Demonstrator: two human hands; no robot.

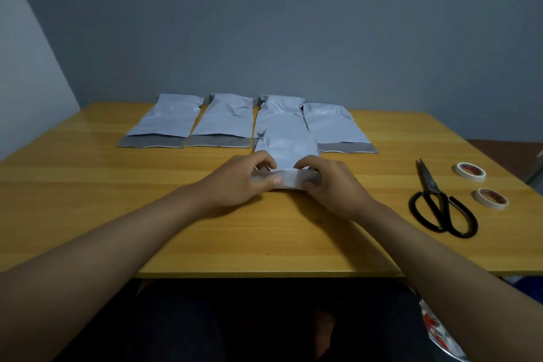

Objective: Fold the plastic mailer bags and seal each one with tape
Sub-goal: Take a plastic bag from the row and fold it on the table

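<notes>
Pinching the near end of a white plastic mailer bag, both hands work at the middle of the wooden table. The left hand has its fingers curled over the bag's left corner, thumb laid along the rolled near edge; the right hand grips the right corner the same way, fingers bent on top of the fold. Between the two hands the near edge of the bag is turned up into a narrow folded band, while the rest of the bag lies flat and stretches away toward the wall.

Behind it a row of four more mailer bags lies side by side along the far edge of the table: a far-left mailer, a second mailer, a third mailer partly covered by the bag being folded, and a rightmost mailer. Where their near ends show, a grey flap is open.

To the right, black-handled scissors lie with blades closed, pointing away. Just beyond them sit two tape rolls, the farther roll and the nearer roll, apart from each other and flat on the table.
</notes>
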